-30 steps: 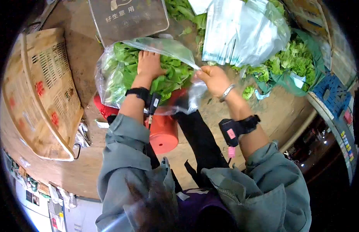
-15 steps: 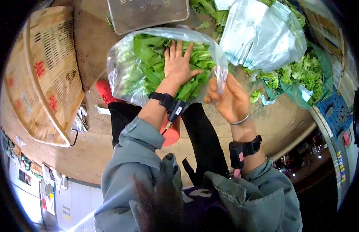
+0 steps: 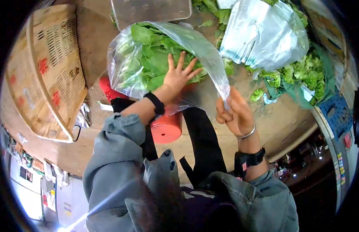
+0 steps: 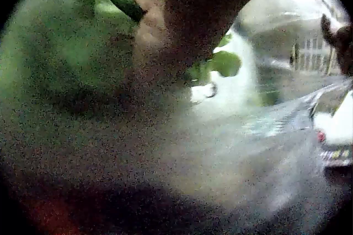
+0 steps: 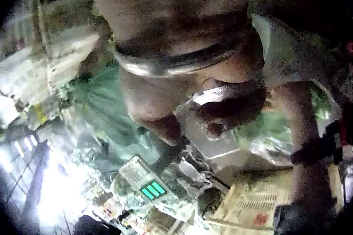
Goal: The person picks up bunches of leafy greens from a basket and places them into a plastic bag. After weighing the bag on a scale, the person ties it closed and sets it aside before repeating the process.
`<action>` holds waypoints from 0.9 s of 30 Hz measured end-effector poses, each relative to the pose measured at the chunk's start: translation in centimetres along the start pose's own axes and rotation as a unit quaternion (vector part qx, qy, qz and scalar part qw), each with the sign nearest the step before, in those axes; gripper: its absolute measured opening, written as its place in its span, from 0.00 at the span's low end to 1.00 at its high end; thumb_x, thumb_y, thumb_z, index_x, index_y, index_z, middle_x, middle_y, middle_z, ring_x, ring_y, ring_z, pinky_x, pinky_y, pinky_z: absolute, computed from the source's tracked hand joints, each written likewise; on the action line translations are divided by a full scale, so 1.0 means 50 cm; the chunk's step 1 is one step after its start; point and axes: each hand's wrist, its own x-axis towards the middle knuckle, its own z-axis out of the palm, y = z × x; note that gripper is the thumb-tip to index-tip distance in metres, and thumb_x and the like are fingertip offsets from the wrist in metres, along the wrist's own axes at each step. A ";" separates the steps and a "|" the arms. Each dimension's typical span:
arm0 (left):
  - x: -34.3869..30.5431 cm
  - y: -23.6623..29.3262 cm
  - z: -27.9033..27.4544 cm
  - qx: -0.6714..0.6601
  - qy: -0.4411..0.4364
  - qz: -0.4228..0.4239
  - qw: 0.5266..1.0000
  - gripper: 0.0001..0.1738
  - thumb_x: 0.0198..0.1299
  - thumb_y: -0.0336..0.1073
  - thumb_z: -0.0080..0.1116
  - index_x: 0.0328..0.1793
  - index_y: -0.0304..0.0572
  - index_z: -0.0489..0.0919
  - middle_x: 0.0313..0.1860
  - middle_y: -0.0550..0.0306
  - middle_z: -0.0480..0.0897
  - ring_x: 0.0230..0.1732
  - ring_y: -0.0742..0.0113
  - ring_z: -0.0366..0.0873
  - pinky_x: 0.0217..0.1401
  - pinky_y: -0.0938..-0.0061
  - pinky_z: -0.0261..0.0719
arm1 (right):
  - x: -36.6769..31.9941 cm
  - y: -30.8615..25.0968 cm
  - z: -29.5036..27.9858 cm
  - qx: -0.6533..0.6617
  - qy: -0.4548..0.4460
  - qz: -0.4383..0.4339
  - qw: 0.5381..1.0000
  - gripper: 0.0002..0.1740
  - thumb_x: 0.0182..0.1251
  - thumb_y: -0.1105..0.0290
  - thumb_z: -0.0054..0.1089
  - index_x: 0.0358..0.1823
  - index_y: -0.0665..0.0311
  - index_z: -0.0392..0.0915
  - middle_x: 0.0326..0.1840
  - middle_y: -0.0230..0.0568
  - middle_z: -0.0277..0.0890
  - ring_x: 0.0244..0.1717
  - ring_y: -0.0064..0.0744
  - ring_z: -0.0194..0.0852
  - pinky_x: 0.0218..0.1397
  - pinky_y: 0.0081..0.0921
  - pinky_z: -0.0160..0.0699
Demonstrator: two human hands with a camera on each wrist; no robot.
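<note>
A clear plastic bag point(image 3: 208, 54) lies on its side with its mouth towards me, packed with leafy greens point(image 3: 150, 63). Spread across the greens, inside the bag's mouth, is my left hand point(image 3: 176, 80), its fingers straight and splayed. My right hand point(image 3: 238, 116) pinches the edge of the bag at the right and draws the plastic taut. In the left wrist view, blurred film surrounds the left hand point(image 4: 171, 25). The right wrist view shows the right hand point(image 5: 160, 97) with its fingers curled at the bag's edge.
An upright slatted basket point(image 3: 52, 73) stands at the left. Behind the bag is a clear-topped box point(image 3: 152, 9). A stack of plastic bags point(image 3: 260, 38) lies at the back right, beside loose lettuce point(image 3: 295, 77) on green sacking. A red stool point(image 3: 166, 129) is between my legs.
My left hand has shifted right over the greens and its fingers have spread. The right hand has moved right and towards me, pulling the bag's edge along.
</note>
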 end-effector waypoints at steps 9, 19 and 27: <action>0.001 0.141 0.146 -0.074 0.133 -0.177 0.972 0.33 0.53 0.44 0.46 0.67 0.73 0.52 0.63 0.66 0.58 0.63 0.52 0.51 0.56 0.35 0.49 | 0.013 0.026 0.027 0.059 -0.061 -0.081 0.993 0.30 0.59 0.54 0.44 0.58 0.65 0.57 0.35 0.45 0.67 0.35 0.34 0.61 0.54 0.36 0.53; -0.106 0.011 -0.075 -0.298 0.258 -0.182 0.901 0.23 0.44 0.33 0.54 0.51 0.45 0.70 0.53 0.49 0.70 0.48 0.51 0.70 0.49 0.55 0.67 | 0.008 -0.006 -0.003 -0.146 0.030 -0.060 0.987 0.28 0.59 0.65 0.49 0.59 0.65 0.54 0.39 0.53 0.69 0.37 0.36 0.70 0.42 0.30 0.68; -0.166 -0.203 -0.030 -0.289 0.063 -0.453 0.841 0.30 0.47 0.49 0.58 0.54 0.40 0.70 0.47 0.43 0.72 0.47 0.48 0.72 0.47 0.62 0.72 | 0.026 0.013 0.086 -0.766 0.245 -0.353 0.479 0.29 0.51 0.75 0.54 0.57 0.71 0.58 0.46 0.55 0.67 0.46 0.50 0.67 0.53 0.35 0.65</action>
